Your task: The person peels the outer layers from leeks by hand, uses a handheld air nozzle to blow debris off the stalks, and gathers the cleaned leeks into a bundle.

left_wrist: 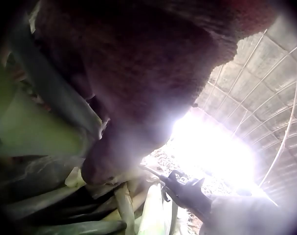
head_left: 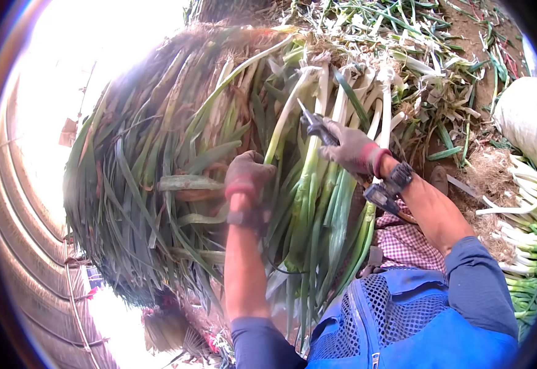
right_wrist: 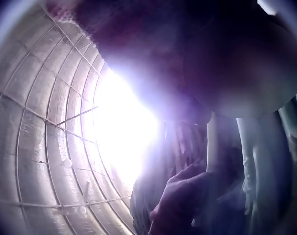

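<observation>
Both hands wear knitted gloves with red cuffs. My left hand (head_left: 248,176) has its fingers curled round a leek (head_left: 286,117), whose pale root end points away from me. My right hand (head_left: 351,147) grips a dark blow gun (head_left: 319,128) with a thin metal nozzle aimed toward that leek's white shaft. In the left wrist view the blow gun (left_wrist: 187,193) shows close by the left fingertips. Several more leeks (head_left: 310,203) lie side by side under the right hand, green leaves toward me. The right wrist view is dark and hazy around the hand.
A large heap of leeks (head_left: 151,154) fills the left. Leaf scraps (head_left: 397,24) and roots litter the ground at the far side. Cleaned leeks (head_left: 530,246) are stacked at the right, below a white sack (head_left: 527,120). A ribbed greenhouse wall (head_left: 28,246) curves along the left.
</observation>
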Demonstrator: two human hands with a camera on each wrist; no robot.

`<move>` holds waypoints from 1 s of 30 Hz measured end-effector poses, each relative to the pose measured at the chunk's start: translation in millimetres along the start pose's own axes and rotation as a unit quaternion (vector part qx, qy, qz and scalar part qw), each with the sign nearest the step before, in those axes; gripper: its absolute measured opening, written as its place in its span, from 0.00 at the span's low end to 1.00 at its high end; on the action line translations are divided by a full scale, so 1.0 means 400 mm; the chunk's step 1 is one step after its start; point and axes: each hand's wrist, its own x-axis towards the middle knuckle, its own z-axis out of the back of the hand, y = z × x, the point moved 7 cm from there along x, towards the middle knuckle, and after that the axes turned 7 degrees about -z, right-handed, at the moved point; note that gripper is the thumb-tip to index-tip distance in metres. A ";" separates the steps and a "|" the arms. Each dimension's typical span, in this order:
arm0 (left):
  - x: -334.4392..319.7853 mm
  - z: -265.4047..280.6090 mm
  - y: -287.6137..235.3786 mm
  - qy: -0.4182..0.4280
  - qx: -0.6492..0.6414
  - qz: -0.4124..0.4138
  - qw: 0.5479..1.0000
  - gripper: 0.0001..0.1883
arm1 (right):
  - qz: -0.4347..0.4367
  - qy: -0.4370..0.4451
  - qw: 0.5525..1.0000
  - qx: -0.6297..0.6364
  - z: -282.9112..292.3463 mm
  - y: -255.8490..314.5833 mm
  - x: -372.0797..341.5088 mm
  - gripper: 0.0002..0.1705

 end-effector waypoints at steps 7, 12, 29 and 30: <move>-0.055 -0.031 -0.052 0.085 -0.064 -0.022 0.994 0.19 | -0.006 0.031 0.999 0.034 -0.005 -0.076 -0.040 0.52; -0.074 -0.094 -0.029 0.140 -0.171 -0.030 0.975 0.14 | 0.076 -0.040 0.996 -0.023 -0.015 -0.150 -0.133 0.56; 0.065 -0.239 -0.257 0.136 0.121 -0.087 0.979 0.41 | 0.079 -0.182 0.980 0.012 0.077 -0.289 -0.209 0.61; 0.080 -0.253 -0.246 0.128 0.109 -0.081 0.982 0.42 | 0.025 -0.183 0.983 0.015 0.110 -0.317 -0.233 0.62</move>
